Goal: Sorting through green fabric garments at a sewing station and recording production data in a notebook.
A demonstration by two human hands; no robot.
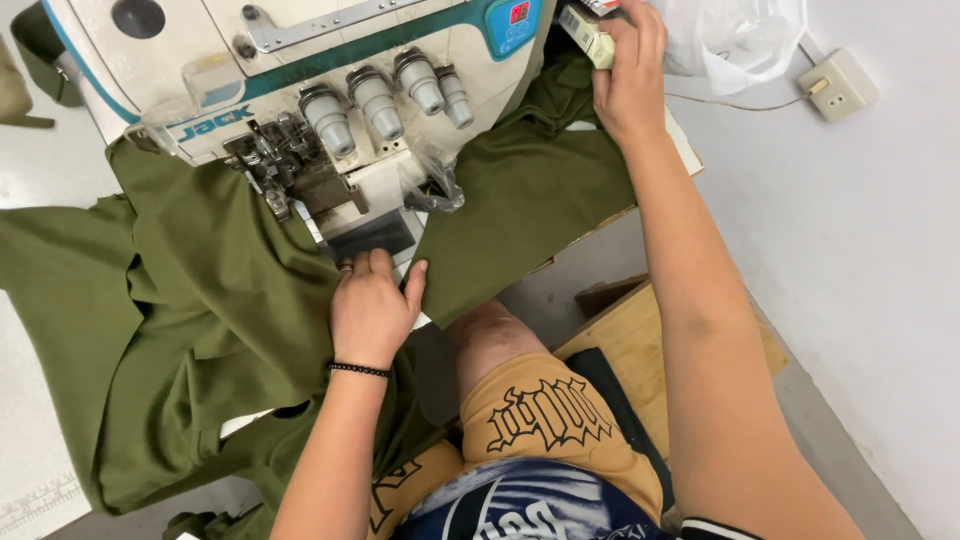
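While olive fabric (210, 300) drapes over the surface (30, 170), both hands work at the sewing machine (330, 80).
Left hand (372, 305) presses flat, fingers together, on the fabric's edge; right hand (625, 70), arm outstretched, grips a small pale box (585, 32).

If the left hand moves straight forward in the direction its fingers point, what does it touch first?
Most likely the dark front plate of the sewing machine, directly ahead of the left hand fingertips on the olive-green fabric; beyond it sits the presser-foot area, though depth is unclear.
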